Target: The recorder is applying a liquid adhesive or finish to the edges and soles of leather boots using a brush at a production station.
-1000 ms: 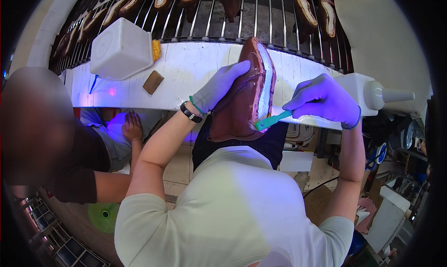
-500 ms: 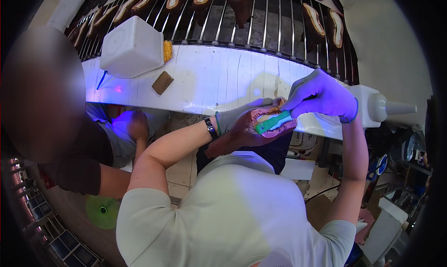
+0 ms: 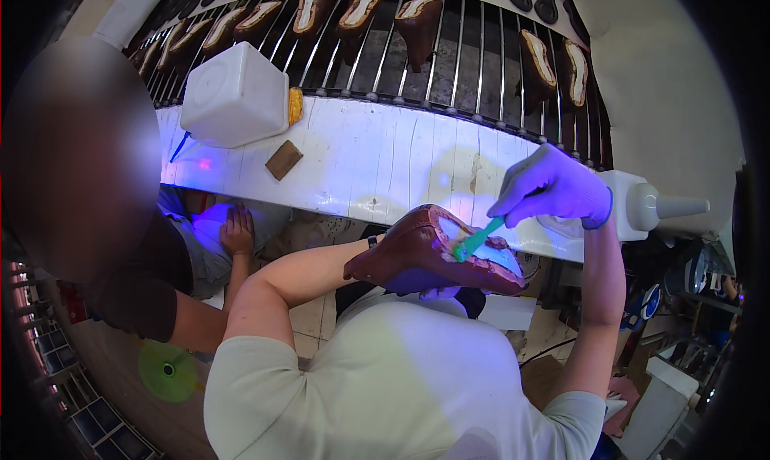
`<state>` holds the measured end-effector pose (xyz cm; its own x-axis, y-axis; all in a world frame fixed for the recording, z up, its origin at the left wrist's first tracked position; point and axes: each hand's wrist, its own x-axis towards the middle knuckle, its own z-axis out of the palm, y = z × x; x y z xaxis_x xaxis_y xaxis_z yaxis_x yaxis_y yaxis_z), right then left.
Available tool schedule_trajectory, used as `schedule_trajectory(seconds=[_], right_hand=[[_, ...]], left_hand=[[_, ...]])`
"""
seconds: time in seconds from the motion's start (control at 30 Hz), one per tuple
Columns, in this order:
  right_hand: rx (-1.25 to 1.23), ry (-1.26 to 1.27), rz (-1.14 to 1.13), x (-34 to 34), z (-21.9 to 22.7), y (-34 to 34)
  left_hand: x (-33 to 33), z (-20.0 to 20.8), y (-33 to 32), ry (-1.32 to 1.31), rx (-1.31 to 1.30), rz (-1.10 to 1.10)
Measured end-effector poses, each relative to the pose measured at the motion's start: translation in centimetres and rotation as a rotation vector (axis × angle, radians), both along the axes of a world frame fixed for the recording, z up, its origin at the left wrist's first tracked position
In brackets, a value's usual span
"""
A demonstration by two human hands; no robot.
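A brown leather shoe upper (image 3: 405,255) is held bottom side up in front of my body, its pale insole (image 3: 497,257) facing me. Under it, my gloved left hand (image 3: 441,293) grips it; most of that hand is hidden behind the leather. My right hand (image 3: 557,186), in a pale glove lit violet, pinches the handle of a small green brush (image 3: 480,239). The brush head rests on or just over the edge of the insole, where the leather is folded inward.
A long white bench (image 3: 361,179) carries a white square container (image 3: 235,95), a brown block (image 3: 284,160) and a white nozzled bottle (image 3: 634,203). Beyond it, more shoe uppers (image 3: 359,12) stand on a metal-bar rack (image 3: 455,51). A co-worker (image 3: 120,283) sits at my left.
The shoe upper has been turned, and my left hand has gone from its far side to underneath. The brush head has moved along the insole's edge, its handle now more upright.
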<state>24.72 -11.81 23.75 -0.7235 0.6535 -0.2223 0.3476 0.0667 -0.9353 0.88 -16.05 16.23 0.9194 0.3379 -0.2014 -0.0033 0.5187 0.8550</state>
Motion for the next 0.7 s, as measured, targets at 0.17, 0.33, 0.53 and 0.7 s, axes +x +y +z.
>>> schedule_trajectory(seconds=[0.17, 0.33, 0.53, 0.7], right_hand=[[0.084, 0.015, -0.074, 0.4, 0.0, -1.1], [0.246, -0.008, -0.175, 0.0, 0.1, -2.4], [0.353, -0.094, -0.325, -0.2, 0.5, -2.9], [0.229, -0.067, -0.343, 1.0, 0.5, -2.5]], left_hand=[[0.0, -0.7, 0.4, 0.046, 0.072, 0.062], [0.9, -2.6, 0.0, 0.215, 0.465, 0.276], [1.5, -6.0, 0.5, 0.174, 0.877, 0.305], [2.0, -9.2, 3.5, -0.264, -0.18, 0.189]])
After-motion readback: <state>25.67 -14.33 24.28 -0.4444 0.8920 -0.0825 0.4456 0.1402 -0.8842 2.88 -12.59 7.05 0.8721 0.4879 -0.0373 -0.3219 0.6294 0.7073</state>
